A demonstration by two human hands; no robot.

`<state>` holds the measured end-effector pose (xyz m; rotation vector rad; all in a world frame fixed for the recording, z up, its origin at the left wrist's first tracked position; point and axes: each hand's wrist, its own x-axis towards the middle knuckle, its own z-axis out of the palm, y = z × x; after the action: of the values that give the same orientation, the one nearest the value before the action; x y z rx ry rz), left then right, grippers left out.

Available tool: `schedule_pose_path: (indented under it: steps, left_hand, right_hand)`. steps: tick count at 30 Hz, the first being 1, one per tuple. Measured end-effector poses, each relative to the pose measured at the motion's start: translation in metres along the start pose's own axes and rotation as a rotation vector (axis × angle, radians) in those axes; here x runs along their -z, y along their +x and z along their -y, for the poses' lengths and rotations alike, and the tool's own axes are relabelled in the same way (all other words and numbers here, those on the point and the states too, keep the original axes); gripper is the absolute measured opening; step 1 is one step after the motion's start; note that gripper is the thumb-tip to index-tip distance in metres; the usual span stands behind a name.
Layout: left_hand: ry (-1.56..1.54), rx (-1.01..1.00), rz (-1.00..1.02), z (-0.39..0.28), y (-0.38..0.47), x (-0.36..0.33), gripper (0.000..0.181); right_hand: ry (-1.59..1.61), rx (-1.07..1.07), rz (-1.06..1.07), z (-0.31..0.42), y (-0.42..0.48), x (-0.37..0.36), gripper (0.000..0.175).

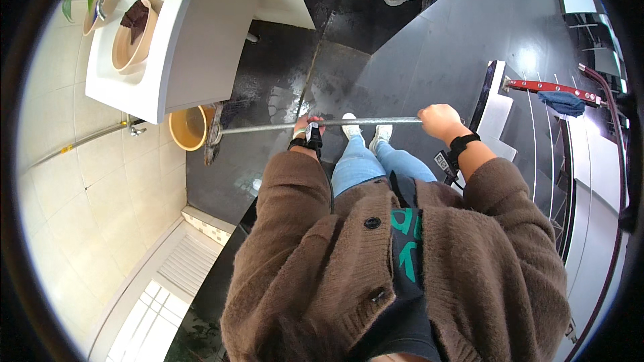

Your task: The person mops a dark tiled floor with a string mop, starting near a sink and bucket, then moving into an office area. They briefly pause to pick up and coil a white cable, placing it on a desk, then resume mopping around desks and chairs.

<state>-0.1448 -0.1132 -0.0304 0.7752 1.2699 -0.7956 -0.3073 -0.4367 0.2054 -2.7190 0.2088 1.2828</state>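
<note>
A mop's long metal handle (372, 121) runs across in front of my body, over the dark tiled floor. My left hand (311, 125) wraps around it near the middle. My right hand (440, 119) is closed around its end at the right. At the far left end sits the dark, wet-looking mop head (214, 136). It is right beside a yellow bucket (188, 128) and hides part of the bucket's rim. Whether the two touch, I cannot tell.
A white sink (166, 45) overhangs the bucket and holds a beige basin (133, 55) with a dark cloth (135, 17). A wall tap (136, 130) juts out below. The floor (287, 95) has wet patches. At right is a red bar (551, 88) with a blue cloth (562, 103).
</note>
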Motion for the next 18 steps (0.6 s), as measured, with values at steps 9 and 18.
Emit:
schedule_pose_path:
  steps: [9,18]
  left_hand:
    - [0.150,-0.100,-0.284,-0.021,-0.012,0.075,0.025]
    - [1.442,-0.238,-0.120,-0.012,-0.020,0.044,0.025]
  right_hand:
    - [0.292,0.288,0.279,0.013,0.038,-0.006,0.027]
    - [-0.191,0.174,-0.467,0.009,0.023,-0.012,0.007]
